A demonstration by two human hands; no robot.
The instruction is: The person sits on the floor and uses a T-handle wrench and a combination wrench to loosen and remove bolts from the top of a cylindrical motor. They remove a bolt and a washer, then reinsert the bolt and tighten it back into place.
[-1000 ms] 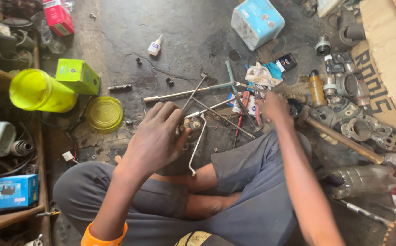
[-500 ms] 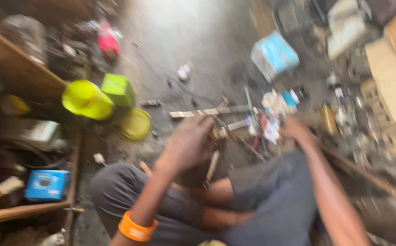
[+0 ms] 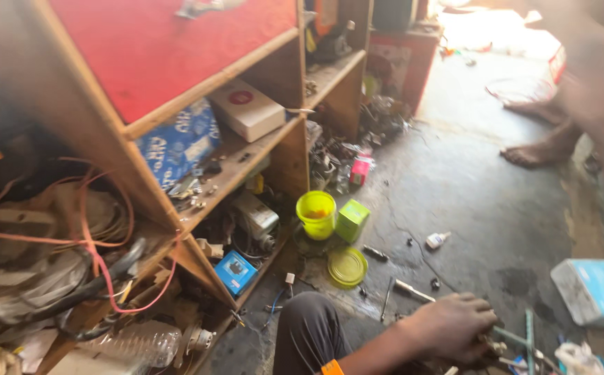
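My left hand [image 3: 454, 325] rests low on the floor at the lower right, with its fingers curled over a cluster of metal rods and spanners [image 3: 517, 340]. Whether it grips one is unclear. An orange band [image 3: 331, 367] circles that wrist. My knee in grey trousers [image 3: 307, 330] sits just left of the arm. My right hand is out of the picture. A loose metal bar [image 3: 413, 290] lies on the concrete just beyond the hand.
A wooden shelf unit [image 3: 246, 173] full of boxes, wires and parts fills the left. On the floor stand a yellow tub [image 3: 316, 214], a green box [image 3: 352, 220], a yellow lid [image 3: 347, 267] and a small white bottle [image 3: 437, 240]. A light blue box [image 3: 597, 292] lies right. Another person's bare foot [image 3: 534, 154] stands beyond.
The view has swung up and to the left, from my lap and the tools to the shelves. My right hand has left the picture; my left hand stays on the tools.
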